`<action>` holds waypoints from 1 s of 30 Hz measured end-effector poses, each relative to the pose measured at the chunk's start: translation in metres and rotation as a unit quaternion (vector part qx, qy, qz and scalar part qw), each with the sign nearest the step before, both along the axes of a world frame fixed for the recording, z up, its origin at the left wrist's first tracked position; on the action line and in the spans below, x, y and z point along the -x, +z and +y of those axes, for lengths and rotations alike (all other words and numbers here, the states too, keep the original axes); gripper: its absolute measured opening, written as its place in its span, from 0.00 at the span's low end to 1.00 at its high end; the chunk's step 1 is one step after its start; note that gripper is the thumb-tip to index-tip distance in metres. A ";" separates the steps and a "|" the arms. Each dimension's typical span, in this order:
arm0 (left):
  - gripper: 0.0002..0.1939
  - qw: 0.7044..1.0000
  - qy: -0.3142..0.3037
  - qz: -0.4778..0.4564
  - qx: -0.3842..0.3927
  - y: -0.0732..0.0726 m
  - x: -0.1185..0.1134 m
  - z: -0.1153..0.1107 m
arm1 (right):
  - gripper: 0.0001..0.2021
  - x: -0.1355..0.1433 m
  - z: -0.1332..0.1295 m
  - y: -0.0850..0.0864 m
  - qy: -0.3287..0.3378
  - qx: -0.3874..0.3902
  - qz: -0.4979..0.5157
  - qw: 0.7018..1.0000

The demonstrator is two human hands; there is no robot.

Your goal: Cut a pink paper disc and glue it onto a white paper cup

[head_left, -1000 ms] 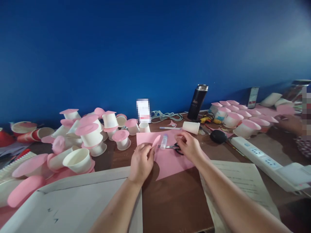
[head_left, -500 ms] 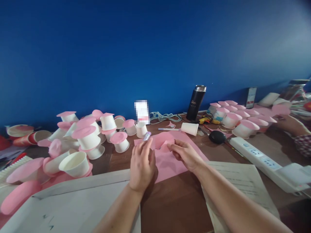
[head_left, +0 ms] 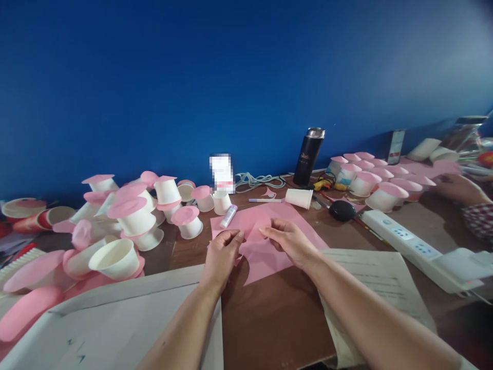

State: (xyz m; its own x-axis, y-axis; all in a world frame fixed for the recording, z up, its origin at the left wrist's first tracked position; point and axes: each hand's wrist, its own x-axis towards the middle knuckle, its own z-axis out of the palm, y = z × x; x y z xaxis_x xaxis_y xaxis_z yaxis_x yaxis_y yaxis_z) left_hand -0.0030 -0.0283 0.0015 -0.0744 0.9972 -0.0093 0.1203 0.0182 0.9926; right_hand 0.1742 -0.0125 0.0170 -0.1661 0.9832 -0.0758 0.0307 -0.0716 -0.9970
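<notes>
My left hand (head_left: 222, 257) is closed in a pinch at the left edge of a pink paper piece (head_left: 254, 231). From the other side my right hand (head_left: 289, 240) pinches the same piece between thumb and fingers. The piece is held just over a pink paper sheet (head_left: 273, 257), and its outline blends into the sheet. A small tube that looks like a glue stick (head_left: 228, 217) lies on the sheet's left part, beyond my left hand. Behind the sheet a white paper cup (head_left: 299, 198) lies on its side beside a pen (head_left: 265, 200).
Paper cups with pink paper tops (head_left: 133, 216) crowd the left side; more (head_left: 387, 196) stand at right. A black bottle (head_left: 308, 156), a power strip (head_left: 404, 246), a written sheet (head_left: 379, 293) and white board (head_left: 127, 329) surround my arms. Another person's hand (head_left: 460, 189) is at far right.
My left hand has gone from loosely spread fingers to a pinch on the pink paper piece. The glue stick now lies clear of that hand. My right hand keeps its pinch.
</notes>
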 end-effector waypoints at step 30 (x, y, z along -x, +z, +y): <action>0.21 0.995 -0.070 -0.055 0.045 0.004 -0.001 -0.002 | 0.17 0.000 0.003 -0.005 -0.042 -0.051 -0.101 0.993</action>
State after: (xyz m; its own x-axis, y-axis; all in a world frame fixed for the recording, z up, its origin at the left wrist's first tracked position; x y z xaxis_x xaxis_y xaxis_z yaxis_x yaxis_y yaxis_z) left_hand -0.0016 -0.0303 0.0051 0.0714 0.9925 -0.0996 0.0192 0.0984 0.9950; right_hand 0.1744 -0.0099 0.0122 -0.0744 0.9972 0.0012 0.2296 0.0183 -0.9731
